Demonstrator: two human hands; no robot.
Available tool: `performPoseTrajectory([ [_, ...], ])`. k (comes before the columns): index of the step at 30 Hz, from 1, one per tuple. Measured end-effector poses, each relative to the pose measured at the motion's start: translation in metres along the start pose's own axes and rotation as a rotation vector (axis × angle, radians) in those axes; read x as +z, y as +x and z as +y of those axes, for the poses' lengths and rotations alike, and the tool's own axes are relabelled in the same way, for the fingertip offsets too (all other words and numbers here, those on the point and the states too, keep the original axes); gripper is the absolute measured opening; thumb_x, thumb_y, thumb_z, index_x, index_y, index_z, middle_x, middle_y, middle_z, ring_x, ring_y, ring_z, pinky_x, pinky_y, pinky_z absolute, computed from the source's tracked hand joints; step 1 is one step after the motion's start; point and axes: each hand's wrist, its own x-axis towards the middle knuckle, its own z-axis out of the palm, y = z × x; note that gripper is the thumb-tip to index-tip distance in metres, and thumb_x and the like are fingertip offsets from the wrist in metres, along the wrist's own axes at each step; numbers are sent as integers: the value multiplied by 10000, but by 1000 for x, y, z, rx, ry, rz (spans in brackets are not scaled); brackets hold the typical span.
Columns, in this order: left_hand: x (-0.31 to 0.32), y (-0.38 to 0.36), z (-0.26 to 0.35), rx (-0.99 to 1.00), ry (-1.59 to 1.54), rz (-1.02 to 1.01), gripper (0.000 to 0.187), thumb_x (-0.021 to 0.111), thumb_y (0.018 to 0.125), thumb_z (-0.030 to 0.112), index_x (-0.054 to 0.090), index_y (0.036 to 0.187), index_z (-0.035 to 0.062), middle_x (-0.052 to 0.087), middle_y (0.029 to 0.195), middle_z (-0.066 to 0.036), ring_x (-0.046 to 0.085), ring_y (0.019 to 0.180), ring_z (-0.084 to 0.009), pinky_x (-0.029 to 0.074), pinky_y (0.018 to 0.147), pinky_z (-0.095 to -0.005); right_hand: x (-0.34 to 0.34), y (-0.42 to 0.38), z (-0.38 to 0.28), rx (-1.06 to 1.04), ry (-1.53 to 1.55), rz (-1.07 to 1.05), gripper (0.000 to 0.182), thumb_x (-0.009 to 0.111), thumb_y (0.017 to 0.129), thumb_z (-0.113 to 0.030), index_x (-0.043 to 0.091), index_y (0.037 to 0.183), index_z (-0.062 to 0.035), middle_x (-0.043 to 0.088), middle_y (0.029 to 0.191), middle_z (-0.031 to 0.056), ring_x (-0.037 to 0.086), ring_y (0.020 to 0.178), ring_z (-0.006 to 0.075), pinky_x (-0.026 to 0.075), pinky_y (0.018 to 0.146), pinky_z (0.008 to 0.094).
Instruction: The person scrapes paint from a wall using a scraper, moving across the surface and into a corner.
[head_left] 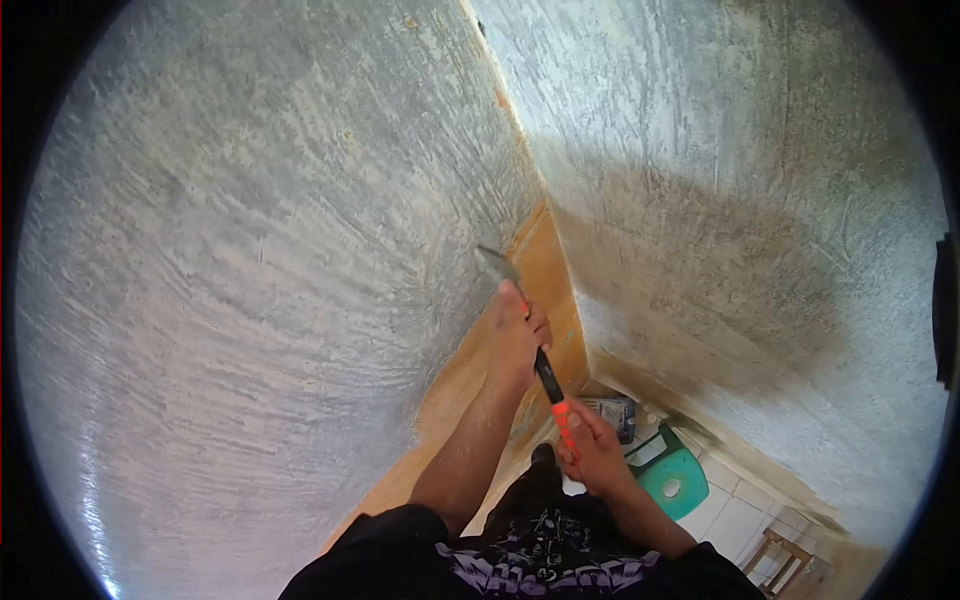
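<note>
Rough, streaked grey walls (250, 280) meet at a corner, a tan band (548, 275) showing low on the left one. Against that side slants a long-handled scraper (547, 375), its blade close to the tan edge — contact is hard to tell. The left grip (515, 335) wraps its neck; the right grip (595, 450) is closed round the orange handle — near a green stool (690, 480).

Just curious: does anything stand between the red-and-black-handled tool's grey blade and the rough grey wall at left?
Nothing visible. The blade is close to the wall, though contact is unclear; the green plastic stool is off to the right.
</note>
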Motion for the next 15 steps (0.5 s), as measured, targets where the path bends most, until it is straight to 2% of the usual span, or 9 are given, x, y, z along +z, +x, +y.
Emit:
performPoseTrajectory([
  [3,-12,-16,3,-87,-26,38,414,315,1040,518,413,907,139,315,584,22,312,443,-91,292,428,-264,2,-13,2,99,-10,-49,424,456,1040,-310,422,1418,-120,460,635,29,369,434,85,309,382,226],
  [6,2,-5,-1,20,77,54,433,318,1034,537,418,895,139,310,585,29,304,445,-85,289,425,-267,-2,-3,-4,130,54,-18,431,459,1039,-307,414,1421,-113,451,633,27,359,436,83,315,387,227],
  [9,-7,-8,-2,-3,-8,2,443,327,1029,548,409,870,143,306,588,37,300,446,-82,289,421,-270,-5,-3,9,-10,-40,-51,435,451,1042,-319,410,1425,-117,442,625,24,347,430,82,312,389,225],
  [12,-14,-13,3,-33,0,0,447,330,1027,550,409,860,144,305,590,41,298,451,-81,286,424,-261,5,-12,2,34,13,-63,479,471,1038,-325,400,1448,-85,429,628,2,360,453,64,322,408,213],
  [15,1,10,0,90,92,-91,429,332,1030,539,395,893,137,339,583,25,330,454,-89,312,422,-254,3,4,-12,39,57,-24,484,459,1041,-338,403,1446,-81,426,632,3,363,447,65,310,399,216],
])
